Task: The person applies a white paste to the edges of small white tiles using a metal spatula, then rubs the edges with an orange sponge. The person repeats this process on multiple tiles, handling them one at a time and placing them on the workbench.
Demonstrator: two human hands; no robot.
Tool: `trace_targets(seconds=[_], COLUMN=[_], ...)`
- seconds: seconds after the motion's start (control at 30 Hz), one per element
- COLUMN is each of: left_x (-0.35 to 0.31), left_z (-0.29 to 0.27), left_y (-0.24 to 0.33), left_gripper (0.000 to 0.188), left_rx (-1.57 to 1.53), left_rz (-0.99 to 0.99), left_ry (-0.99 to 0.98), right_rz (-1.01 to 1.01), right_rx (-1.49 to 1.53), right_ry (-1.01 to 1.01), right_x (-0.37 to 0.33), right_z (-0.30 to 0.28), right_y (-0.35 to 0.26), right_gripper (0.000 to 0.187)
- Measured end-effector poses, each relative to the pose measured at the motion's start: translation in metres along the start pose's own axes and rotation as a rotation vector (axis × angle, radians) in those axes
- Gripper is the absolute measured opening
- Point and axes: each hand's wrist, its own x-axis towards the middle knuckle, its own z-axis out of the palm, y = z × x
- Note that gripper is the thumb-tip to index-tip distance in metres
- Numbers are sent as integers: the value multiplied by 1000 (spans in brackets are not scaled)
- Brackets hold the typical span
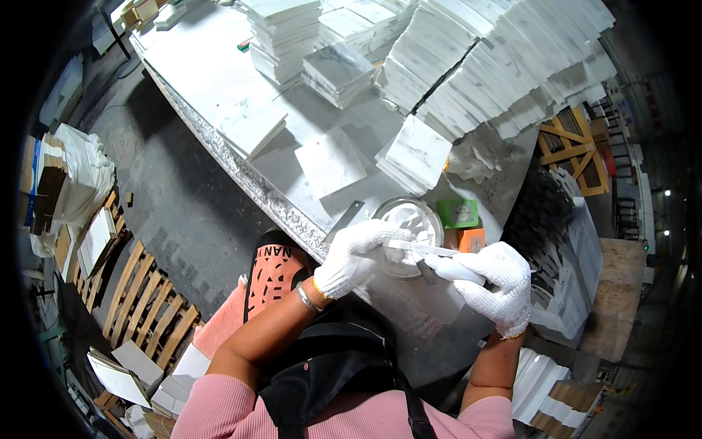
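Both of my hands wear white knit gloves and meet over the near edge of the table. A narrow white strip [420, 247] spans the gap between them. My left hand [355, 256] pinches the strip's left end. Closed fingers of my right hand [497, 282] are at its other end, around something I cannot make out; a small grey flat piece shows beside the fingertips. Just beyond the strip is a round tub [439, 227] with white material inside, partly hidden by my left hand. A flat grey metal blade [351, 216] lies left of the tub.
A green box [458, 212] and an orange box [472, 240] are right of the tub. Marble tiles [333, 162] lie on the table [274, 179], with tall tile stacks [504, 58] behind. Wooden pallets [150, 293] are on the floor at left; more slabs [567, 293] stand at right.
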Motion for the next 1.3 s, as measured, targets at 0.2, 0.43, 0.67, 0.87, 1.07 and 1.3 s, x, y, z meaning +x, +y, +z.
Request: trace_targets(seconds=[0.2,0.43,0.67,0.87,1.07,1.3], left_x=[0,2,4,3,0,2], left_z=[0,2,3,3,6,3], left_y=[4,6,10,9,2,7], left_gripper=[34,29,27,28,28,27], left_rx=[-68,-135,-85,-64,-218,-137], left_rz=[-38,-74,-40,-24,-79,-34], left_ry=[-8,-4,-6,-10,20,5], right_rz=[8,19,9,-8,-9,-14], right_rx=[-10,9,-4,-18,-39,-35], right_ry=[1,7,19,9,18,22], right_x=[0,-1,-1,1,2,2], right_z=[-1,-1,-3,-5,-3,-3], right_y=[0,1,2,0,-1,-1], right_gripper=[37,36,35,35,35,35])
